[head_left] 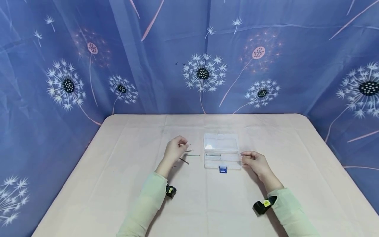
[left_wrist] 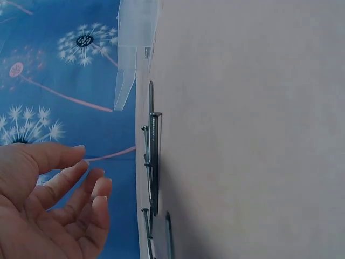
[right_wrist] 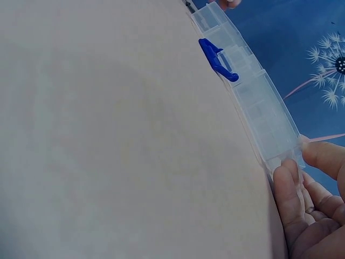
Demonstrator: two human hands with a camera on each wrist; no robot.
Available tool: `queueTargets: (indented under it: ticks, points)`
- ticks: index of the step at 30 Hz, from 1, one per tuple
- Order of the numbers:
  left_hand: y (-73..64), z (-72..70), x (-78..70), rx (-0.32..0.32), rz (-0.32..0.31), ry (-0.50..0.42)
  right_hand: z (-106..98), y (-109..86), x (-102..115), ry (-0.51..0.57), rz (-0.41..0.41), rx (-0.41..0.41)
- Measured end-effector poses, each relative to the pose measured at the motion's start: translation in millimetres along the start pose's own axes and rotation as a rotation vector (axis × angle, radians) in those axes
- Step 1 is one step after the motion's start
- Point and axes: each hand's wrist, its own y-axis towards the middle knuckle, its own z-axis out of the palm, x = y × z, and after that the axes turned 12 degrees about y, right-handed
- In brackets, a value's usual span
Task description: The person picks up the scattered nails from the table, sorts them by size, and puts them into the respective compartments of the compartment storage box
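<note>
My left hand (head_left: 175,149) is above several loose nails, its fingers loosely bent and nothing visible between them in the left wrist view. A nail (head_left: 184,161) lies nearest the front, and another nail (left_wrist: 153,162) shows up close beyond the fingers. Right of them sits a clear plastic box (head_left: 231,165), its lid (head_left: 220,141) folded back. One long nail (head_left: 213,155) lies in a compartment of the box. My right hand (head_left: 257,163) holds the box's right end, with the thumb (right_wrist: 321,154) at the upper edge and fingertips against the end wall.
A blue latch (head_left: 223,169) hangs from the box's front edge. Pale cloth covers the table (head_left: 231,210). Blue curtains (head_left: 165,75) with dandelion prints stand behind and at both sides. Each wrist carries a black camera (head_left: 262,206).
</note>
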Motion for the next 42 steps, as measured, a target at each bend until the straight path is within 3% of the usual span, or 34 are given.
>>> queueTargets:
  ticks: [9, 15, 20, 27, 37, 42]
  points:
    - [4.9, -4.9, 12.6, -0.081, -0.043, 0.012, -1, 1.1, 3, 0.002, -0.007, -0.010]
    - [7.9, -9.1, 22.2, -0.184, -0.098, -0.073, -1, 2.8, 4, -0.014, -0.013, -0.014]
    - [8.6, -11.6, 25.3, -0.216, -0.113, -0.099, -2, 2.9, 5, -0.013, -0.021, -0.014]
    - [8.0, -13.4, 28.3, -0.187, -0.128, -0.045, -2, 0.9, 6, -0.020, -0.023, -0.011]
    - [3.8, -9.5, 42.4, -0.072, -0.199, 0.019, 2, -3.3, -3, -0.057, 0.017, -0.019]
    - [8.6, -8.6, 41.5, -0.047, -0.177, 0.066, 2, -3.5, -1, -0.045, 0.016, -0.027]
